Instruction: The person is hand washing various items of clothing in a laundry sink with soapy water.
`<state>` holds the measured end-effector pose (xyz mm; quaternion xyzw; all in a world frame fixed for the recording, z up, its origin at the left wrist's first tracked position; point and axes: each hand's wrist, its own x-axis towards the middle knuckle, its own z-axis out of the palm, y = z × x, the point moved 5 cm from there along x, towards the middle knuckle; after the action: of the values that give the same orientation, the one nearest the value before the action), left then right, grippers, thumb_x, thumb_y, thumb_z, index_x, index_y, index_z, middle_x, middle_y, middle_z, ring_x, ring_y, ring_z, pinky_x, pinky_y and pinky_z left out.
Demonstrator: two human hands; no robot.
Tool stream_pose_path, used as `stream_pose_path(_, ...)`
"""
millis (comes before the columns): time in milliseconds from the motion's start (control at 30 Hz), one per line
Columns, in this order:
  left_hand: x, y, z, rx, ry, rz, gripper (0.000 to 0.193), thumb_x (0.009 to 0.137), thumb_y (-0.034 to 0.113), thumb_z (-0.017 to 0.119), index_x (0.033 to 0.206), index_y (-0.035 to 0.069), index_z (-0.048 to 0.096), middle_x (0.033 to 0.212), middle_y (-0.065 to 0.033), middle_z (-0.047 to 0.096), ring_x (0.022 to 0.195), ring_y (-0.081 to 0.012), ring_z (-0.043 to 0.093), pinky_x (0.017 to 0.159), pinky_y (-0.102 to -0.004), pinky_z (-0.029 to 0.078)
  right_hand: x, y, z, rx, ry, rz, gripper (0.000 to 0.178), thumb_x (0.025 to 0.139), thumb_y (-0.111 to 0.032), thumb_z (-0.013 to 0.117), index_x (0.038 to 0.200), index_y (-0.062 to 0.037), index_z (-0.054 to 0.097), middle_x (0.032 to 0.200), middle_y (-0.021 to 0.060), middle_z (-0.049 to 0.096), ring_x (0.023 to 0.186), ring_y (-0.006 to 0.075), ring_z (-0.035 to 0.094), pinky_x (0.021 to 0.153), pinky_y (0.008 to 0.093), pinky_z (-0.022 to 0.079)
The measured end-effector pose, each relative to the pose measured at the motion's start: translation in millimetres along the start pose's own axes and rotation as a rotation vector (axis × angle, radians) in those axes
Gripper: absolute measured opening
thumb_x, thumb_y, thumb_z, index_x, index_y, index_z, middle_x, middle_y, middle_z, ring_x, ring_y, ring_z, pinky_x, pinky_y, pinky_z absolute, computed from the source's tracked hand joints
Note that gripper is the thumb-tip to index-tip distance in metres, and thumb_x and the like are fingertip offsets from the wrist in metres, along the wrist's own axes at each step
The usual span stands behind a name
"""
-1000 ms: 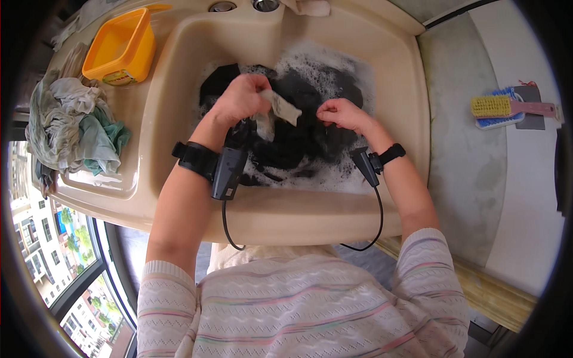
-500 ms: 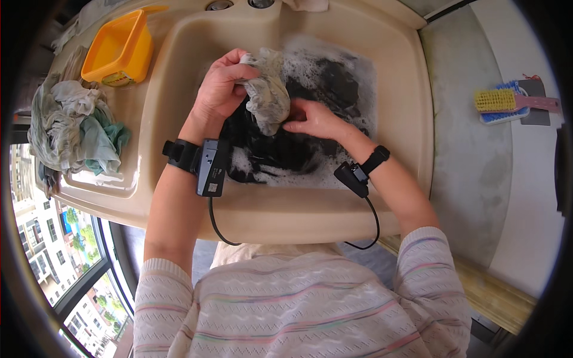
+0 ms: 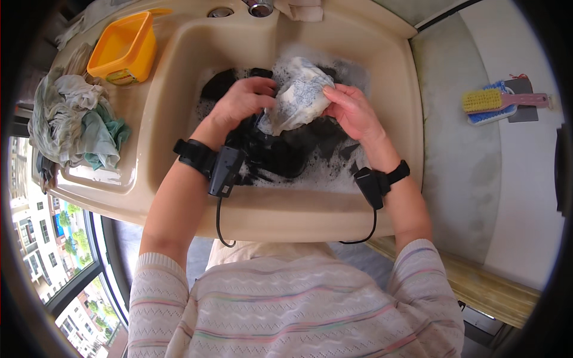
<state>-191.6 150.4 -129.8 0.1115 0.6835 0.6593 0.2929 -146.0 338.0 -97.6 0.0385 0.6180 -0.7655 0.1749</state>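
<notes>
A wet white cloth with a blue-grey pattern (image 3: 300, 100) is spread between my hands above the sink. My right hand (image 3: 353, 113) pinches its right edge between thumb and fingers. At the cloth's left edge, the fingers of my left hand (image 3: 243, 102) are curled against it; their tips are partly hidden. Beneath, dark laundry (image 3: 286, 156) lies soaking in foamy water. The beige sink (image 3: 173, 89) surrounds it.
On the left ledge sit a yellow plastic tub (image 3: 123, 51) and a heap of white and green wet cloths (image 3: 71, 119). A faucet (image 3: 260, 7) is at the back. At right lie a yellow-bristled brush (image 3: 484, 101) and a blue-and-white brush (image 3: 492, 117).
The cloth was bunched up in my left hand; now it is opened out, farther right. My right hand has risen to its right edge, and my left hand has shifted right and slightly down.
</notes>
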Motion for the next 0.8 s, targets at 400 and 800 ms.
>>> stream_pose_path(400,-11,13,36,-0.31,-0.311,-0.056,0.036,0.062,0.008,0.06,0.095,-0.006,0.058,0.085,-0.009,0.062,0.075,-0.0163,0.059,0.071,-0.0265,0.047,-8,4,3,-0.078,0.043,0.03,0.022,0.082,-0.017,0.055,0.1,-0.0046,0.058,0.089,0.0,0.059,0.082,0.0087,0.055,0.07,0.0238,0.044)
stream_pose_path(800,-11,22,12,-0.253,-0.132,0.032,0.038,0.073,0.01,0.058,0.108,-0.004,0.052,0.093,-0.0074,0.059,0.085,-0.0144,0.057,0.081,-0.0262,0.044,-28,-14,-10,-0.005,0.05,-0.086,0.025,0.079,-0.008,0.056,0.102,0.0019,0.055,0.093,0.0036,0.059,0.082,0.0099,0.055,0.076,0.0239,0.044)
